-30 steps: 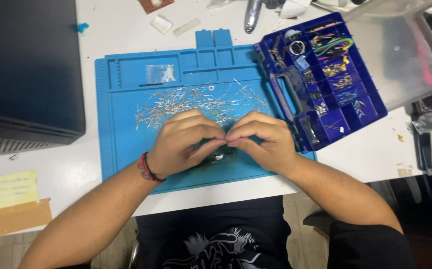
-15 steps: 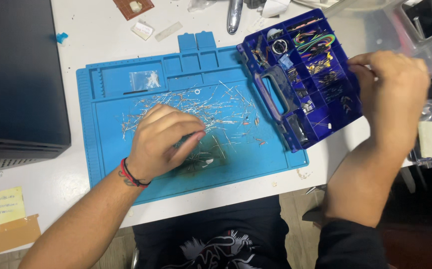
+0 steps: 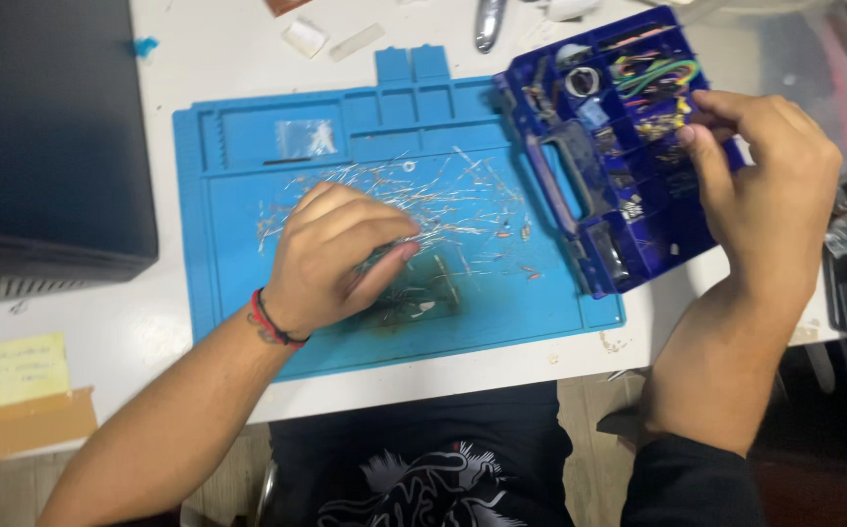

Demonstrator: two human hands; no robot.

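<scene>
My left hand (image 3: 330,259) rests on a blue silicone work mat (image 3: 247,146), fingers curled together with the tips pressing on a scatter of thin wire-leaded components (image 3: 453,200). A red and black band circles that wrist. My right hand (image 3: 765,195) hovers over the right side of an open dark-blue compartment box (image 3: 628,244). Its thumb and fingertips are pinched together above a compartment of small parts, and I cannot see whether anything is between them. The box holds coloured wires, rings and small parts in separate cells.
A large black box (image 3: 47,137) stands at the left on the white table (image 3: 218,49). A yellow note (image 3: 23,369) and cardboard strip (image 3: 23,425) lie at the front left. Small white pieces (image 3: 304,37) and a metal tool (image 3: 487,24) lie behind the mat. Clear plastic containers (image 3: 814,59) stand at the right.
One second ago both hands were pinched together over the mat. My right hand has since lifted off to the compartment box and now reaches lower over it. My left hand stays on the components.
</scene>
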